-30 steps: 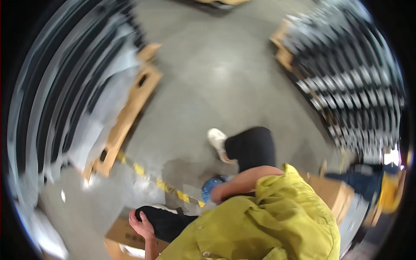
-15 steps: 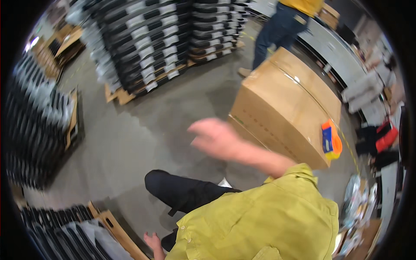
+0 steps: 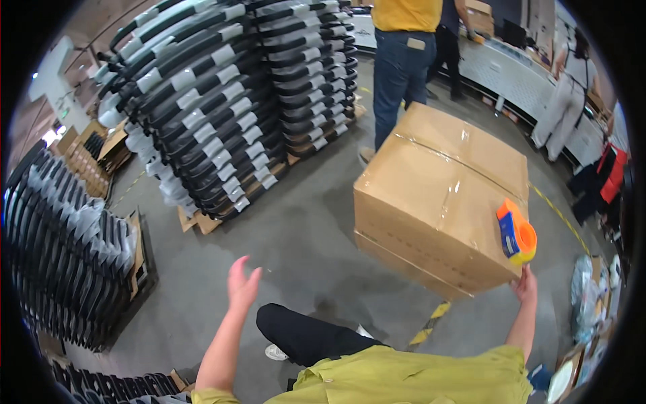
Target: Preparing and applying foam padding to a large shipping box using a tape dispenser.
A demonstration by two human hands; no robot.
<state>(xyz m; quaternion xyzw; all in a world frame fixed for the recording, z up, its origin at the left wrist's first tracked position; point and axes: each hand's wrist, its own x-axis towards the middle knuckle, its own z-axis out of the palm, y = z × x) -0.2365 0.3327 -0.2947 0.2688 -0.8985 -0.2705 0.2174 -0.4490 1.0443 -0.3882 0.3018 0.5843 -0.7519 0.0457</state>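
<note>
A large brown cardboard box point(image 3: 431, 215) with clear tape across its top stands in front of me to the right. On its near right corner lies an orange, blue and yellow object that looks like a tape dispenser point(image 3: 517, 232). My right hand point(image 3: 526, 285) is at that corner, just below the dispenser, its fingers against the box edge and partly hidden. Out to the left, my left hand point(image 3: 243, 286) hangs over the floor with fingers apart, holding nothing. The box's lower side shows a second edge; whether it is another box beneath, I cannot tell.
Tall stacks of black curved parts with white wrapping point(image 3: 208, 114) stand ahead left, with another stack point(image 3: 74, 256) at far left. A person in a yellow top point(image 3: 404, 54) stands behind the box. A white bench point(image 3: 498, 74) runs along the back right. Striped tape point(image 3: 431, 323) marks the floor.
My right hand has swung from in front of the box to its near right corner. My left hand has risen forward from low left. The view has shifted, so the box appears turned.
</note>
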